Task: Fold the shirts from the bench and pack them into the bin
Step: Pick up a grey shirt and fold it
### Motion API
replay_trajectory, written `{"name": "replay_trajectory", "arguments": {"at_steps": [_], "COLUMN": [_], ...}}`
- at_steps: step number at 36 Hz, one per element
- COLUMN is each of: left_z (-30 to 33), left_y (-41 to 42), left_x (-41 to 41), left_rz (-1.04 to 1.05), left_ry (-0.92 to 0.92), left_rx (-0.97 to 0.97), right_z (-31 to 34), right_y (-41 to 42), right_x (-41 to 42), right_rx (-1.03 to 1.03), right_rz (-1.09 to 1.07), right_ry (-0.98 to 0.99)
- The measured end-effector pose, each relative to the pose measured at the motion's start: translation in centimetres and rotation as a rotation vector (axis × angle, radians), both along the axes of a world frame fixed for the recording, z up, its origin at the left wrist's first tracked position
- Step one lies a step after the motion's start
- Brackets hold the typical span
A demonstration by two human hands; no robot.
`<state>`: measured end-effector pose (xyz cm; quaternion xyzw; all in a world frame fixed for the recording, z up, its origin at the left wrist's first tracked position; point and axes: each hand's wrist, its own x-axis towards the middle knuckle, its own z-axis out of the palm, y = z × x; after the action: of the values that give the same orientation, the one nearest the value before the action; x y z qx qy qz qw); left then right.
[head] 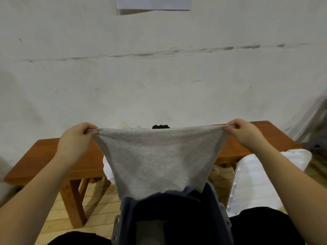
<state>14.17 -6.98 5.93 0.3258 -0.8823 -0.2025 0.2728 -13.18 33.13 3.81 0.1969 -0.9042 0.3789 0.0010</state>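
Note:
I hold a grey shirt [155, 160] stretched in the air in front of the wooden bench [44, 161]. My left hand [76, 140] pinches its top left corner and my right hand [246, 133] pinches its top right corner. The cloth hangs down and its lower edge reaches the blue-grey bin [177, 221] between my knees, which holds dark clothing. A white garment [108, 170] lies on the bench, mostly hidden behind the grey shirt. A dark garment [160, 126] peeks above the shirt's top edge.
A white ribbed lid or panel [261, 177] leans at the right beside the bin. A scuffed white wall [159, 68] stands right behind the bench. The floor [99, 206] is pale wood. My dark-clad knees flank the bin.

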Motion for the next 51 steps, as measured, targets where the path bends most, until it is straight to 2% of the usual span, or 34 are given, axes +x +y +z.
{"name": "replay_trajectory", "arguments": {"at_steps": [4,6,7,10,12,16,21,25,27,28,29,31,33,34,36,40,44,51], "left_z": [0.5,0.9,1.0,1.8,2.2,3.3,4.1,5.8,7.1,7.4,7.8,9.2,11.3,12.2,13.2,14.1,14.4,14.8], "left_y": [-0.7,-1.3,-1.5,-1.8,-1.7,-0.8,-1.0,-1.5,-1.4,-1.4,-1.6,-0.6,2.2,3.6,6.1,10.8,13.8,14.8], "left_x": [0.2,0.6,0.8,1.2,0.5,-1.6,-3.4,-3.1,-2.4,-2.3,-1.9,-2.4,-4.3,-5.1,-6.5,-8.8,-9.9,-10.0], "left_rz": [-0.041,-0.098,-0.157,-0.349,-0.386,-0.395,-0.47,-0.684,-0.933,-0.981,-0.824,-0.843,-1.06,-1.111,-1.094,-1.127,-1.212,-1.261], "left_ry": [-0.002,0.012,0.058,0.342,0.5,0.773,1.0,1.042,0.98,1.009,1.059,1.078,0.96,0.876,0.789,0.74,0.742,0.755], "left_rx": [-0.006,0.091,0.216,0.702,0.899,1.033,1.189,1.34,1.483,1.489,1.387,1.298,1.217,1.205,1.114,1.074,1.103,1.109], "right_z": [0.0,0.2,0.2,1.3,2.4,4.1,5.2,6.9,8.1,8.9,9.4,10.9,12.9,13.7,14.7,16.0,16.5,16.5], "right_y": [0.6,0.8,0.9,0.6,0.1,-1.4,-3.0,-3.1,-2.7,-2.8,-3.1,-3.6,-5.4,-6.2,-8.3,-11.6,-13.4,-14.1], "right_x": [-0.4,-0.6,-0.7,-0.6,-0.5,0.0,-0.2,0.8,1.2,1.6,1.6,2.5,3.5,4.4,5.7,9.3,11.4,11.9], "right_rx": [-0.132,-0.271,-0.379,-0.742,-0.914,-1.075,-1.287,-1.331,-1.385,-1.442,-1.463,-1.439,-1.277,-1.18,-1.092,-1.049,-1.097,-1.174], "right_rz": [-0.024,-0.021,-0.004,0.086,0.108,0.18,0.211,0.412,0.581,0.696,0.748,0.686,0.788,0.749,0.663,0.657,0.755,0.736], "right_ry": [-0.081,-0.161,-0.214,-0.347,-0.405,-0.477,-0.584,-0.667,-0.749,-0.824,-0.766,-0.574,-0.524,-0.441,-0.291,-0.241,-0.22,-0.218]}}
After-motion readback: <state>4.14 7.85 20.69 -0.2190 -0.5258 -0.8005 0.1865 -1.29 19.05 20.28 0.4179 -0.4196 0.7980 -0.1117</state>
